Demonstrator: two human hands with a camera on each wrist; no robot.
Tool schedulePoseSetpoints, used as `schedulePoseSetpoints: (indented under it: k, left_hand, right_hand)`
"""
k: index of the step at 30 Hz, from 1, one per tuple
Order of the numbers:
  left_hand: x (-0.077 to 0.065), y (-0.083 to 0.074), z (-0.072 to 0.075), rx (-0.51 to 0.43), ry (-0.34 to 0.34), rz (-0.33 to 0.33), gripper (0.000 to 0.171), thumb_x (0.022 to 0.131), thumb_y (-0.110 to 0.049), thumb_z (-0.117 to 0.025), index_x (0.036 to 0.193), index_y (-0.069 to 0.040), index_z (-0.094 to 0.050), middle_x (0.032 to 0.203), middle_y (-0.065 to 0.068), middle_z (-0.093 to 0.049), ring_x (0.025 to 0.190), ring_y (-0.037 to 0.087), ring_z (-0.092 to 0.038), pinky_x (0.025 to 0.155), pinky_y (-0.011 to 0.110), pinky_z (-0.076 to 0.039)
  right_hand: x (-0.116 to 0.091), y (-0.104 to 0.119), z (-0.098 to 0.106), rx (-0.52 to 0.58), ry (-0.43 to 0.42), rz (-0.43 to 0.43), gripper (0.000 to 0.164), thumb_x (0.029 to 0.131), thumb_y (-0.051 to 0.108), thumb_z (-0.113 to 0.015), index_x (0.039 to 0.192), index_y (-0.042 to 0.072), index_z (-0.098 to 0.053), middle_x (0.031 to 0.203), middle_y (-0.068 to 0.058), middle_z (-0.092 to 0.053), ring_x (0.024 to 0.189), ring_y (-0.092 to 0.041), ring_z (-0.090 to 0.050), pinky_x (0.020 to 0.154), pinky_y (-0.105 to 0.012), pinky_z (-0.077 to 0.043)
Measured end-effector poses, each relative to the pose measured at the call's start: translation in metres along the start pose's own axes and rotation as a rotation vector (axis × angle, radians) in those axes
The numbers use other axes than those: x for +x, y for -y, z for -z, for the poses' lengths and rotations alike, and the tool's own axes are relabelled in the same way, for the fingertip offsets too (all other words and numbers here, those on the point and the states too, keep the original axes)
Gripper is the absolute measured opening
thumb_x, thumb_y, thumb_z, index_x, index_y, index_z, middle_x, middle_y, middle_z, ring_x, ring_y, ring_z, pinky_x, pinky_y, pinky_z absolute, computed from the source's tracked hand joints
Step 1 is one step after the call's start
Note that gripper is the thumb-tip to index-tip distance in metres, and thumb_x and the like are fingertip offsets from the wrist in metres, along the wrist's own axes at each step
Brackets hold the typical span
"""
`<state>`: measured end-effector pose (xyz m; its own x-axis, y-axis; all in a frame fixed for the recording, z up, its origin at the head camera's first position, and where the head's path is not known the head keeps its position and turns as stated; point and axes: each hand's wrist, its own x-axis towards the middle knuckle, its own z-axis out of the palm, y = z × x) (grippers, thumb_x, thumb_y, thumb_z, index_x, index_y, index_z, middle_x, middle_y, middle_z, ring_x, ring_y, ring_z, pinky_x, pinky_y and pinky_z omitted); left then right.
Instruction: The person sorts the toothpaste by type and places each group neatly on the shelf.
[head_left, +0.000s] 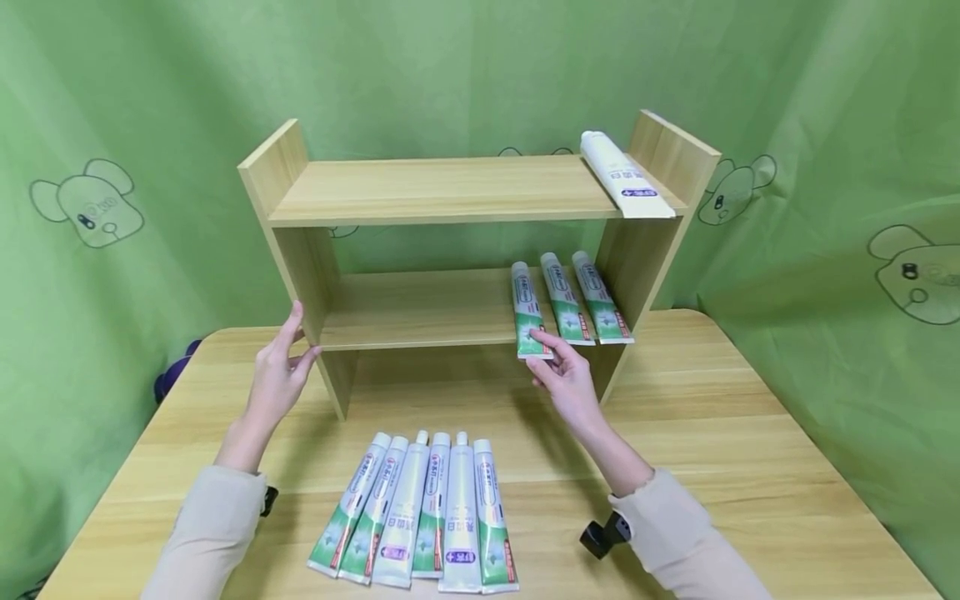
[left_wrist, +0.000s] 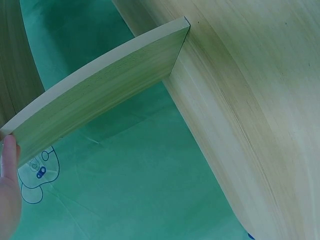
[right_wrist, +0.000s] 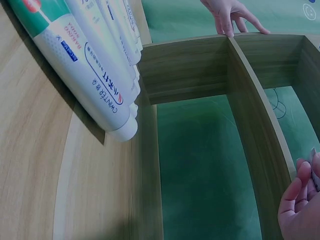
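My right hand (head_left: 566, 379) pinches the flat bottom end of a green-and-white toothpaste tube (head_left: 527, 300) between thumb and fingers. That tube lies on the middle shelf (head_left: 420, 304) of a wooden rack, its end jutting past the front edge. To its right lie two matching toothpaste tubes (head_left: 564, 296), caps toward the back. My left hand (head_left: 277, 371) touches the rack's left side panel (head_left: 296, 258) at the middle shelf's level, fingers fairly straight. In the right wrist view, the right hand (right_wrist: 302, 205) is partly cut off at the edge.
Several toothpaste tubes (head_left: 446, 508), some green-and-white and some white with purple labels, lie fanned on the wooden table (head_left: 720, 467) before the rack. A white toothpaste tube (head_left: 622, 175) lies on the top shelf (head_left: 442, 187) at right. A green curtain (head_left: 465, 75) hangs behind.
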<state>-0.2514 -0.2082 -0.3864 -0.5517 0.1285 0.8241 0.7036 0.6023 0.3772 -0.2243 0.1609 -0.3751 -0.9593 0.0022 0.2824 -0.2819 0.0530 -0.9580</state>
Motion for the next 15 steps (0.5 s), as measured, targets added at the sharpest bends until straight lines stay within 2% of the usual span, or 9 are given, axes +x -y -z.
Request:
schedulePoseSetpoints:
  k: [6, 11, 15]
  left_hand:
    - [-0.0008, -0.0012, 0.0021, 0.004, 0.014, 0.03, 0.084, 0.072, 0.022, -0.06, 0.142, -0.009, -0.026, 0.127, 0.033, -0.042, 0.091, 0.048, -0.058, 0.063, 0.038, -0.057]
    - [-0.001, -0.0014, 0.0009, 0.011, -0.007, 0.017, 0.087, 0.07, 0.023, -0.061, 0.142, -0.013, -0.028, 0.124, 0.034, -0.045, 0.088, 0.049, -0.058, 0.06, 0.041, -0.057]
    - [0.0002, -0.0013, -0.0006, 0.014, -0.029, -0.002, 0.089, 0.07, 0.022, -0.062, 0.143, -0.016, -0.029, 0.121, 0.033, -0.048, 0.086, 0.049, -0.059, 0.059, 0.04, -0.057]
  right_hand:
    - [0.0027, -0.0005, -0.0018, 0.006, -0.012, -0.021, 0.042, 0.088, -0.005, -0.052, 0.129, 0.002, -0.047, 0.092, 0.007, -0.061, 0.062, -0.002, -0.053, 0.057, -0.012, -0.052]
    - [0.0033, -0.0012, -0.0015, 0.014, -0.03, -0.021, 0.04, 0.091, -0.002, -0.049, 0.131, 0.003, -0.047, 0.076, 0.01, -0.067, 0.059, -0.003, -0.052, 0.054, -0.013, -0.05]
    - [0.0052, -0.001, -0.0007, 0.014, -0.033, -0.016, 0.039, 0.092, -0.002, -0.046, 0.131, 0.003, -0.047, 0.07, 0.014, -0.065, 0.056, -0.003, -0.049, 0.052, -0.012, -0.048]
